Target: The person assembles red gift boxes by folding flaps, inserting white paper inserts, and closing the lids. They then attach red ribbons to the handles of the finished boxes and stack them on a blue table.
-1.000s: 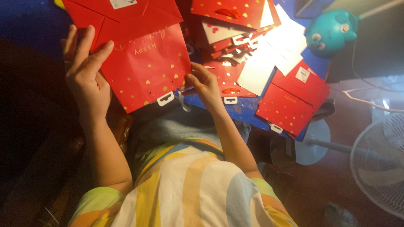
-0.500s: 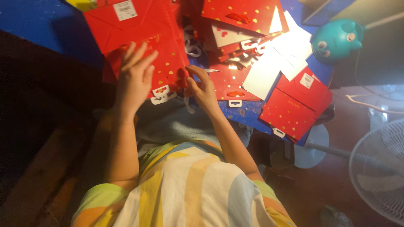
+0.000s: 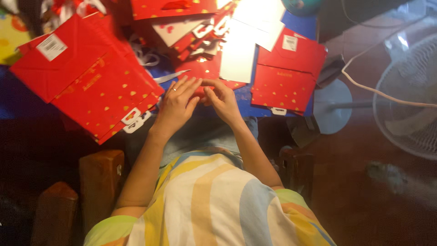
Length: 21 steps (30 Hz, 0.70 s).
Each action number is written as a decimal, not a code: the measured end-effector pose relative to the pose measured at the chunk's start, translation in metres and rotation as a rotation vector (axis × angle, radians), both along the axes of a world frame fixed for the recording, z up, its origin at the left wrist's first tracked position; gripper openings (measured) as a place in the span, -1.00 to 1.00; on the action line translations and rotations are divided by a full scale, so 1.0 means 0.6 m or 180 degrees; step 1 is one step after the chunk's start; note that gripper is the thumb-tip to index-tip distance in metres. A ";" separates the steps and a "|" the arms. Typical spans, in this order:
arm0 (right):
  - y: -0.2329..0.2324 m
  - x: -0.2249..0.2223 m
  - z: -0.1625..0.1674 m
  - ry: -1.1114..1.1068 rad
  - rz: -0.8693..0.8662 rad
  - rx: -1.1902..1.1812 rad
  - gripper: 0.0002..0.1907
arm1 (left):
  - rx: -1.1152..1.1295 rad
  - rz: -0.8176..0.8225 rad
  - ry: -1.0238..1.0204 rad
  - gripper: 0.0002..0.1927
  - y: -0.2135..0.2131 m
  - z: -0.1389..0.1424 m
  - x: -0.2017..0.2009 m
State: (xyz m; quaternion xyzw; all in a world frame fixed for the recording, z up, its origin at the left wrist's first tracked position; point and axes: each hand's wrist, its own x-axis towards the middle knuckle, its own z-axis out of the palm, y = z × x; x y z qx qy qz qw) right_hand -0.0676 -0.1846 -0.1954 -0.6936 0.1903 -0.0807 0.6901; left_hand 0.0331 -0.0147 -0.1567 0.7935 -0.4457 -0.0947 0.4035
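My left hand [image 3: 177,104] lies flat, fingers spread, on a folded red paper bag [image 3: 210,73] at the near edge of the blue table [image 3: 249,102]. My right hand [image 3: 221,99] is beside it, fingertips pinching the same bag's edge. To the left lies a stack of flat red bags with gold hearts and white plastic handles [image 3: 93,86]. Another flat red bag [image 3: 287,75] lies to the right of my hands.
White cards [image 3: 243,45] and more red bags [image 3: 182,27] are piled at the back of the table. A standing fan [image 3: 407,102] with its round base [image 3: 333,105] and a white cable [image 3: 378,93] are on the floor at right. Wooden chair parts [image 3: 98,177] are at lower left.
My left hand has left the big stack of red bags, which now lies at the left, and has come to the small folded bag beside my right hand. The view has shifted.
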 end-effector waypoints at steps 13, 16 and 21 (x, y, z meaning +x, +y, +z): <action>-0.066 -0.095 0.034 -0.0090 -0.1044 -0.0414 -0.68 | -0.0238 -0.1073 -0.0036 -0.35 -0.135 0.002 -0.035; -0.093 -0.124 0.043 -0.0331 -0.1389 -0.0716 -0.69 | -0.0108 -0.1358 0.0115 -0.24 -0.182 0.008 -0.061; -0.118 -0.182 0.057 0.0112 -0.1988 -0.1786 -0.67 | -0.0151 -0.1602 -0.0788 -0.05 -0.250 0.003 -0.091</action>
